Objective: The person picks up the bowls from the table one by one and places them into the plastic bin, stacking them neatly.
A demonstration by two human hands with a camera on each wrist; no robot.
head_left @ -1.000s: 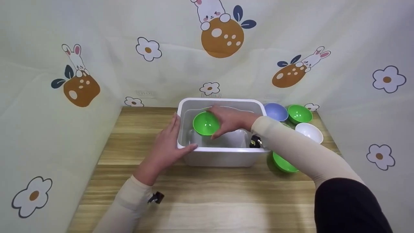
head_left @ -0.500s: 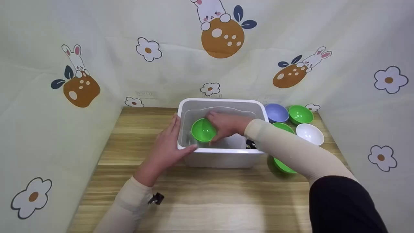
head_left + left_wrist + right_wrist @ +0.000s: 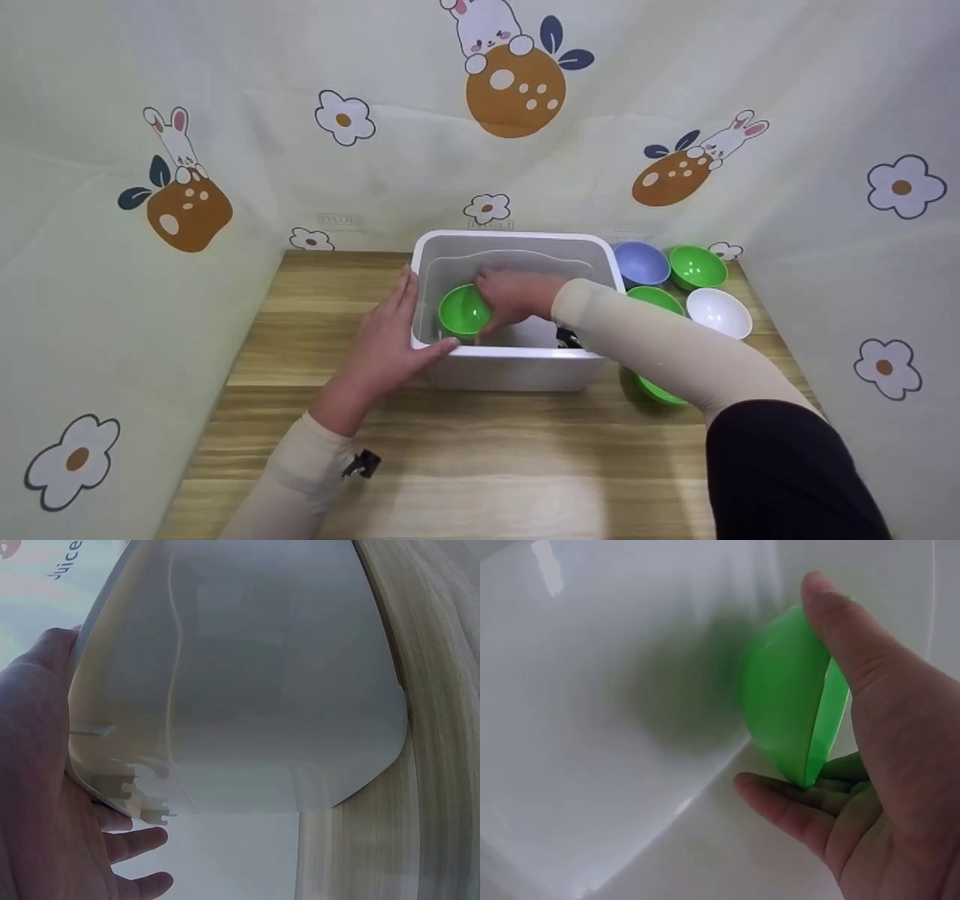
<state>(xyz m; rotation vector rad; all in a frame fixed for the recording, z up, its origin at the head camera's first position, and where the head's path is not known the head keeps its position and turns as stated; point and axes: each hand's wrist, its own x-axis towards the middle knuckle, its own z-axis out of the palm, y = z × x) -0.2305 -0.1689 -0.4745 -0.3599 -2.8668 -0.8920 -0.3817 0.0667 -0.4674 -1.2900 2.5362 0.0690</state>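
Observation:
In the head view my right hand reaches down inside a white plastic bin and grips a green bowl by its rim. The right wrist view shows the bowl tilted low over the bin's white floor, between thumb and fingers. My left hand rests on the bin's front left corner. Its thumb lies over the front rim and its fingers stretch straight along the left side. In the left wrist view the left hand touches the rim beside the outer wall of the bin.
Right of the bin stand a blue bowl, a white bowl and several green bowls, such as one at the back. The right sleeve partly covers another green bowl. A printed curtain surrounds the wooden table.
My right hand has lowered the green bowl deeper into the bin, slightly leftward and nearer the front. The left hand has stayed at the bin's corner.

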